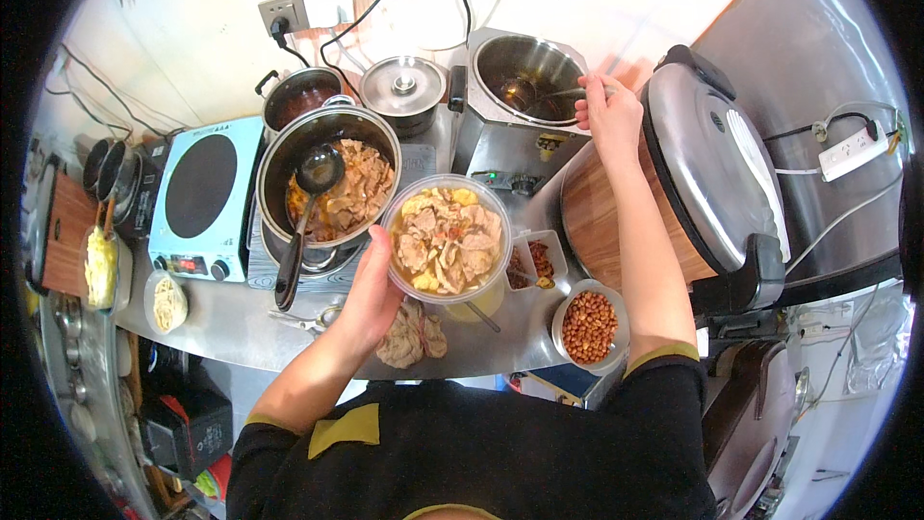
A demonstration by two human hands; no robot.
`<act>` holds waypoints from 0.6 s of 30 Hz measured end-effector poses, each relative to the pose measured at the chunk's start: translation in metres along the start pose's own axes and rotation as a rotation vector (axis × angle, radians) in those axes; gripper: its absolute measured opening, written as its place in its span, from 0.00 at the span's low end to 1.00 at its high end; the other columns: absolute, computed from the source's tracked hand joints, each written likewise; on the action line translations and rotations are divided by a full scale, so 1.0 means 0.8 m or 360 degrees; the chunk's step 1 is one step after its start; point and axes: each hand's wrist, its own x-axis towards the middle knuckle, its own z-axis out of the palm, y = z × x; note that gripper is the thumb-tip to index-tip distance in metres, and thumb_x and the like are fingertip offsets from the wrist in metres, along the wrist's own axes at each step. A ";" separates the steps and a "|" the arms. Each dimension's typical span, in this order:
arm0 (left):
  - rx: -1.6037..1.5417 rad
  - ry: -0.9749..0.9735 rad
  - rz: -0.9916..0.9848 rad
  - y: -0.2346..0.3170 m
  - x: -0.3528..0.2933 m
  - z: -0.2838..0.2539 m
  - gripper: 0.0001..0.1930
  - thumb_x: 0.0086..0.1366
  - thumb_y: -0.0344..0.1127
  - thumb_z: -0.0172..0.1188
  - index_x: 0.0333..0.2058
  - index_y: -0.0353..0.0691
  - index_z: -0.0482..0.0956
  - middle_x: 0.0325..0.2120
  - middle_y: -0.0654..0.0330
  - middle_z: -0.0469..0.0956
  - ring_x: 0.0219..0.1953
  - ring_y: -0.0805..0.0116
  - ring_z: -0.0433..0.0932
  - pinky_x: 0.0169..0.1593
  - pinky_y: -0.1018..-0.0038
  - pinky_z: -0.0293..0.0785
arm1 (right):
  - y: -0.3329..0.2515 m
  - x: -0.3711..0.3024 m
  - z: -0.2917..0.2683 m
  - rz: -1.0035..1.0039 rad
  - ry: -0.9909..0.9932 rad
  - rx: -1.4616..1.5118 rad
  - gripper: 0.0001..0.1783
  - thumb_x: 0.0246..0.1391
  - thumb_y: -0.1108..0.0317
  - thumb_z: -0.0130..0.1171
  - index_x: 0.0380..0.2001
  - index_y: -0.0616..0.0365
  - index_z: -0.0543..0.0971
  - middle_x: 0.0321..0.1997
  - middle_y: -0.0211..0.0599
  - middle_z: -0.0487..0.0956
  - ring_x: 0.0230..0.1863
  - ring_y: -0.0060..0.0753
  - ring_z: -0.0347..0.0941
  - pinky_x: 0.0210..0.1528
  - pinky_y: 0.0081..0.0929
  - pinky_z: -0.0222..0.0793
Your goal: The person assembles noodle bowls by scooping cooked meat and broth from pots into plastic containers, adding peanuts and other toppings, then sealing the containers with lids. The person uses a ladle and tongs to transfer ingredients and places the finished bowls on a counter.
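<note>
My left fingers (379, 248) grip a round, clear plastic bowl (451, 299) by its left side, thumb against the wall near the rim and the other fingertips hidden beneath. The bowl is held up in front of me, above the steel table (236, 324), filled with sliced pale meat (452, 241), yellow pieces and some broth. My right fingers (591, 99) are closed around the thin handle of a metal ladle (566, 92), which reaches into the deep well of a square steel cooker (500, 143) holding dark liquid.

Left of the bowl stands a steel pot (337, 120) of brown sliced meat, with a black ladle (320, 173) resting in it. Further left is a light blue hotplate (247, 202) with a black disc. Behind the meat pot, a lidded pot (402, 87) sits against the wall. To the right are a small divided tray (533, 263) of reddish-brown bits, a tub of round brown nuts (589, 327) and a large wood-patterned rice cooker (616, 202). A crumpled beige cloth (412, 335) lies near my left wrist.
</note>
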 end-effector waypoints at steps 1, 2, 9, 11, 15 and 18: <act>-0.0027 0.0032 0.0042 0.004 0.003 0.006 0.37 0.66 0.63 0.40 0.61 0.36 0.58 0.59 0.56 0.65 0.60 0.65 0.65 0.61 0.66 0.61 | -0.001 -0.002 -0.004 -0.0024 0.0010 0.0084 0.16 0.61 0.61 0.50 0.34 0.63 0.80 0.20 0.36 0.78 0.18 0.21 0.73 0.21 0.20 0.71; -0.0052 0.0071 0.0002 0.005 0.011 0.004 0.37 0.66 0.63 0.41 0.61 0.38 0.58 0.58 0.57 0.65 0.60 0.65 0.65 0.61 0.65 0.61 | -0.001 -0.002 -0.011 -0.0048 0.0020 0.0166 0.16 0.60 0.61 0.50 0.34 0.64 0.80 0.19 0.36 0.78 0.18 0.20 0.74 0.20 0.20 0.71; -0.0032 0.0094 0.0084 0.001 0.060 0.007 0.36 0.64 0.65 0.43 0.60 0.42 0.60 0.57 0.60 0.67 0.58 0.67 0.67 0.56 0.63 0.68 | -0.044 -0.023 -0.076 -0.0154 0.0002 0.0650 0.16 0.61 0.61 0.50 0.36 0.65 0.78 0.22 0.36 0.77 0.18 0.21 0.72 0.21 0.19 0.70; -0.0035 0.0160 0.0045 0.003 0.070 0.013 0.36 0.63 0.66 0.44 0.59 0.45 0.62 0.54 0.62 0.70 0.56 0.68 0.69 0.51 0.62 0.70 | -0.069 -0.041 -0.101 -0.0036 0.0003 0.0663 0.17 0.62 0.61 0.50 0.37 0.66 0.78 0.22 0.34 0.77 0.19 0.22 0.72 0.22 0.19 0.70; -0.0044 0.0115 0.0010 0.005 0.096 0.005 0.37 0.61 0.69 0.44 0.58 0.46 0.63 0.54 0.63 0.70 0.55 0.68 0.70 0.48 0.63 0.72 | -0.083 -0.078 -0.121 0.0001 -0.0071 0.0685 0.18 0.62 0.60 0.49 0.37 0.68 0.77 0.21 0.35 0.76 0.19 0.22 0.71 0.22 0.19 0.68; -0.0109 0.0134 0.0018 0.006 0.104 0.008 0.37 0.61 0.69 0.45 0.59 0.48 0.63 0.54 0.63 0.70 0.54 0.68 0.70 0.48 0.61 0.73 | -0.093 -0.110 -0.122 -0.0037 -0.0181 0.0680 0.19 0.63 0.60 0.49 0.38 0.69 0.77 0.22 0.35 0.76 0.20 0.21 0.71 0.23 0.17 0.68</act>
